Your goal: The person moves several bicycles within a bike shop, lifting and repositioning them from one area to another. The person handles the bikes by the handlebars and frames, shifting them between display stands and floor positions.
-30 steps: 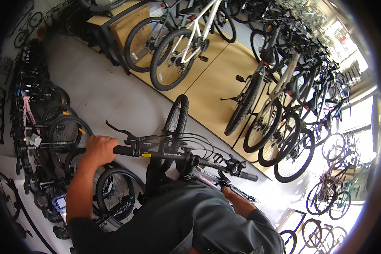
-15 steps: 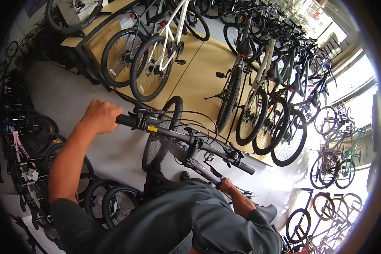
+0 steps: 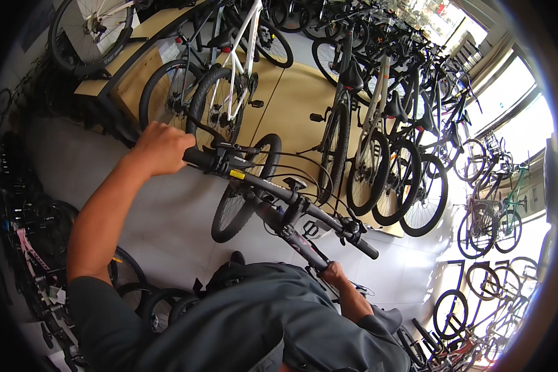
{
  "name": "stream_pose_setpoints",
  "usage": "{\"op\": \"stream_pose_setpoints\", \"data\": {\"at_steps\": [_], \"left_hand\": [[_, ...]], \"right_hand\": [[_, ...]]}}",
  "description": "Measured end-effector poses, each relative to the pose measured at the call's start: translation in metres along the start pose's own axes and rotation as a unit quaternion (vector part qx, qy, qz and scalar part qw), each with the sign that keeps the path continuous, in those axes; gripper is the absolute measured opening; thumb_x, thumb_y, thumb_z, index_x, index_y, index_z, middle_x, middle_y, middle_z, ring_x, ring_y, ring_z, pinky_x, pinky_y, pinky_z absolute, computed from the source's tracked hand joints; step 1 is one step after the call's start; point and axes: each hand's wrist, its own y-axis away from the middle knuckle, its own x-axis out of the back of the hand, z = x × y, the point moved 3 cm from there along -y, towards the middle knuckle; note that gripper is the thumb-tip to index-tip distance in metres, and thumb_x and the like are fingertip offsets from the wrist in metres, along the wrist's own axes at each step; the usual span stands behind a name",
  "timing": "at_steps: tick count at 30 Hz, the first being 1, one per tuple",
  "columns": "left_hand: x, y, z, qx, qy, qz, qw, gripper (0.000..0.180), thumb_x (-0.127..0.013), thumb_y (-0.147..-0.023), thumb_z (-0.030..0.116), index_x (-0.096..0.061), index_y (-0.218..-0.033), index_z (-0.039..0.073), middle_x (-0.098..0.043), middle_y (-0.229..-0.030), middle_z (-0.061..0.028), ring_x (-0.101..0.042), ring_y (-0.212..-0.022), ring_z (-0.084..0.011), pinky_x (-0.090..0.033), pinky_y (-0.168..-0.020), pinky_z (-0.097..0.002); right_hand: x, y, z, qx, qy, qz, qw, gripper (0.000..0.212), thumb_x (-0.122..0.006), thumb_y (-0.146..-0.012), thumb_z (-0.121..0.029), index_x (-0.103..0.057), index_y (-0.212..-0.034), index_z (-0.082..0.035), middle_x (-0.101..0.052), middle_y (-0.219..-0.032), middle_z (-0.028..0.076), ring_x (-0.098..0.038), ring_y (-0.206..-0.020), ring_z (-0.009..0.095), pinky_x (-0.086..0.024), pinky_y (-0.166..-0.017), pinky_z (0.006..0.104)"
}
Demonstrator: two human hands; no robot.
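Observation:
A dark mountain bike stands before me, its black handlebar (image 3: pixel 263 184) slanting from upper left to lower right. My left hand (image 3: pixel 161 149) is closed around the left handlebar grip (image 3: pixel 198 158). Lower right, my right hand (image 3: pixel 335 274) is wrapped around the frame's top tube (image 3: pixel 305 249), behind the handlebar. The free right grip (image 3: pixel 367 250) points to the right, with no hand on it. Beyond the bar, the knobby front wheel (image 3: pixel 228 217) rests on the grey floor. Part of the dark saddle (image 3: pixel 387 318) shows beside my right forearm; my body hides much of the rear.
Ahead, a white bicycle (image 3: pixel 245 62) and a row of bikes with a knobby tyre (image 3: pixel 335 155) stand on a low wooden platform (image 3: pixel 285 105). More bikes crowd the left, including a pink frame (image 3: pixel 31 251). Several others stand at right near bright windows (image 3: pixel 508 80).
My left hand and the left end of the handlebar have moved right and slightly up. The front wheel has shifted right, and its angle has changed. Both hands keep their hold.

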Motion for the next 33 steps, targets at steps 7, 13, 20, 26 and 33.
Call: {"op": "stream_pose_setpoints", "data": {"at_steps": [7, 13, 20, 26, 33], "left_hand": [[-0.02, -0.029, -0.041, -0.02, 0.012, 0.014, 1.0, 0.018, -0.075, -0.066, 0.015, -0.063, -0.078, 0.009, -0.069, -0.077, -0.009, -0.068, -0.075, -0.0331, -0.053, -0.067, -0.0458], [-0.033, -0.055, -0.075, -0.004, 0.009, 0.002, 1.0, 0.018, -0.076, -0.067, 0.015, -0.063, -0.078, 0.009, -0.069, -0.079, -0.0089, -0.068, -0.078, -0.0336, -0.052, -0.07, -0.0467], [-0.041, -0.073, -0.104, 0.012, 0.059, 0.013, 0.998, 0.032, -0.084, -0.057, 0.013, -0.057, -0.073, 0.007, -0.064, -0.075, -0.0107, -0.065, -0.078, -0.0354, -0.048, -0.064, -0.0479], [-0.048, -0.12, -0.129, 0.033, 0.087, 0.056, 0.994, 0.024, -0.08, -0.066, 0.016, -0.059, -0.073, 0.006, -0.064, -0.072, -0.0122, -0.065, -0.072, -0.0367, -0.05, -0.063, -0.0465], [-0.064, -0.169, -0.171, 0.051, 0.077, 0.004, 0.996, 0.021, -0.078, -0.07, 0.017, -0.064, -0.082, 0.006, -0.069, -0.081, -0.0142, -0.067, -0.081, -0.0376, -0.053, -0.074, -0.0473]], "right_hand": [[-0.009, -0.019, -0.027, -0.05, -0.024, 0.015, 0.998, 0.043, -0.077, -0.066, -0.036, -0.069, -0.076, 0.005, -0.069, -0.075, 0.023, -0.07, -0.074, 0.033, -0.055, -0.069, 0.0435], [-0.003, -0.038, -0.057, -0.062, -0.068, -0.004, 0.996, 0.042, -0.08, -0.06, -0.035, -0.067, -0.072, 0.003, -0.066, -0.067, 0.019, -0.068, -0.067, 0.029, -0.054, -0.065, 0.0414], [0.017, -0.056, -0.087, -0.059, -0.104, -0.034, 0.992, 0.043, -0.079, -0.062, -0.035, -0.07, -0.076, 0.005, -0.068, -0.07, 0.019, -0.069, -0.067, 0.029, -0.055, -0.064, 0.0382], [0.037, -0.082, -0.122, -0.115, -0.15, -0.038, 0.981, 0.048, -0.079, -0.06, -0.035, -0.072, -0.083, 0.006, -0.07, -0.077, 0.02, -0.07, -0.075, 0.028, -0.054, -0.069, 0.0404], [0.048, -0.119, -0.165, -0.137, -0.226, -0.039, 0.964, 0.04, -0.079, -0.064, -0.03, -0.073, -0.086, 0.004, -0.07, -0.074, 0.013, -0.07, -0.069, 0.023, -0.054, -0.063, 0.0373]]}}
